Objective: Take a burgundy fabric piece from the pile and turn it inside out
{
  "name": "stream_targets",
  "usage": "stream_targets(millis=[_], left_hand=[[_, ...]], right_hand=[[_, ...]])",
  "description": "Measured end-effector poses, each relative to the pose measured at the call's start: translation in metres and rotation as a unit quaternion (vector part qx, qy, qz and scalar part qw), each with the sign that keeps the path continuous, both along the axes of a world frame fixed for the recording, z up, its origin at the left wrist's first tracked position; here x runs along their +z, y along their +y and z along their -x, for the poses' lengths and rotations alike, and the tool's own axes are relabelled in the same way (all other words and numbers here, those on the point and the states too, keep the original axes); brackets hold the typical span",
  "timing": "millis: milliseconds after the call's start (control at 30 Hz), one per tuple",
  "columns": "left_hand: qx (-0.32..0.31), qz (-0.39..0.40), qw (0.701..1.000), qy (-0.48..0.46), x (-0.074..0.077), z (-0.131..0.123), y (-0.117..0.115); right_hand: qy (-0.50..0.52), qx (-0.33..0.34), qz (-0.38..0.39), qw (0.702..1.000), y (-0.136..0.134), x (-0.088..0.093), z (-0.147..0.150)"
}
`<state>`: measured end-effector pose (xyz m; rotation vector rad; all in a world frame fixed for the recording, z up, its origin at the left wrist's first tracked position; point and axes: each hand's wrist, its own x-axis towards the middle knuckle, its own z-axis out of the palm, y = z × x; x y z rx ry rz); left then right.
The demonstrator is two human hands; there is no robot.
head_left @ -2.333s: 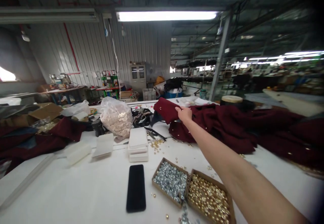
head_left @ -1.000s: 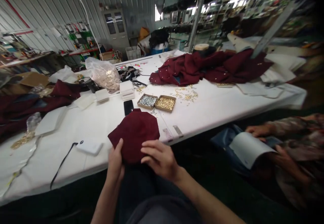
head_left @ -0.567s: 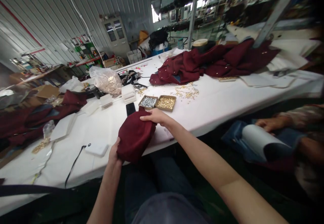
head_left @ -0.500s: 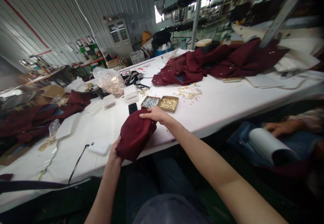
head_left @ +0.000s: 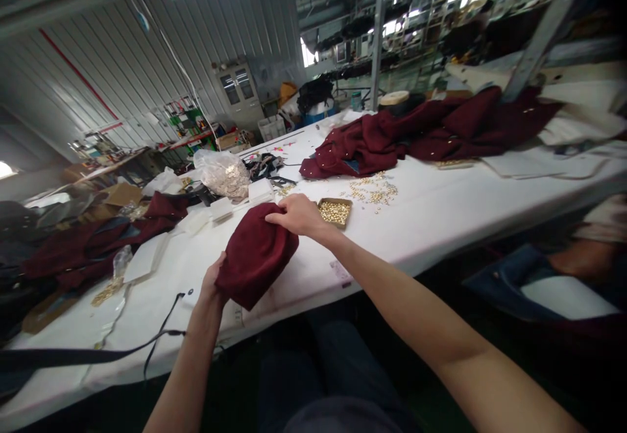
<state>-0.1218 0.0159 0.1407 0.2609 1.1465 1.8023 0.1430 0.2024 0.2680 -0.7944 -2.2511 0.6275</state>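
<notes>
A dark red fabric piece (head_left: 255, 253) is held up over the near edge of the white table (head_left: 441, 204). My left hand (head_left: 211, 284) grips its lower left edge, fingers hidden behind the cloth. My right hand (head_left: 295, 215) pinches its top right edge. Just beyond my right hand sits a small cardboard tray of gold rivets (head_left: 335, 211). Loose gold rivets (head_left: 375, 190) lie scattered past it.
A heap of dark red garments (head_left: 421, 131) lies at the far right of the table, another (head_left: 93, 243) at the left. A clear bag of metal parts (head_left: 223, 173), white boxes (head_left: 259, 191) and a black cable (head_left: 161, 325) lie nearby. Another person's arm (head_left: 595, 234) shows at right.
My right hand fetched the red piece from the far heap and brought it to the near edge. Both hands now hold it, raised slightly, covering the phone and the silver tray.
</notes>
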Motion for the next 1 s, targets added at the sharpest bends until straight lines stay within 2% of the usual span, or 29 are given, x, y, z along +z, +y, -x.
stream_targets(millis=[133,233,300,367,467,567,667,767,867,933,1000], left_hand=[[0.007,0.004,0.999,0.033,0.012,0.017,0.014],[0.011,0.0,0.999,0.049,0.024,0.027,0.021],[0.002,0.009,0.999,0.049,0.032,0.031,0.023],[-0.025,0.028,0.998,0.041,0.04,0.032,0.024],[-0.091,0.045,0.995,0.022,0.048,0.03,0.027],[-0.14,0.038,0.989,0.009,0.049,0.025,0.032],[-0.148,0.023,0.989,0.007,0.043,0.022,0.04],[-0.137,0.015,0.99,0.009,0.035,0.023,0.044],[-0.118,0.031,0.992,0.02,0.032,0.024,0.044],[-0.1,0.04,0.994,0.035,0.034,0.022,0.043],[-0.087,0.043,0.994,0.057,0.041,0.02,0.042]], right_hand=[[-0.073,-0.051,-0.02,0.996,0.001,0.021,0.002],[-0.09,-0.032,-0.009,0.995,0.004,0.029,0.001],[-0.085,0.004,0.005,0.996,0.008,0.029,-0.001],[-0.076,0.054,0.058,0.994,0.011,0.028,-0.003],[-0.058,0.106,0.197,0.973,0.015,0.024,-0.001],[-0.03,0.106,0.326,0.939,0.017,0.014,0.004],[0.003,0.111,0.382,0.917,0.024,-0.006,0.008],[-0.032,0.153,0.36,0.92,0.034,-0.031,0.005],[-0.066,0.175,0.286,0.94,0.04,-0.054,0.003],[-0.047,0.162,0.246,0.955,0.04,-0.064,0.002],[-0.019,0.143,0.229,0.963,0.039,-0.067,0.001]])
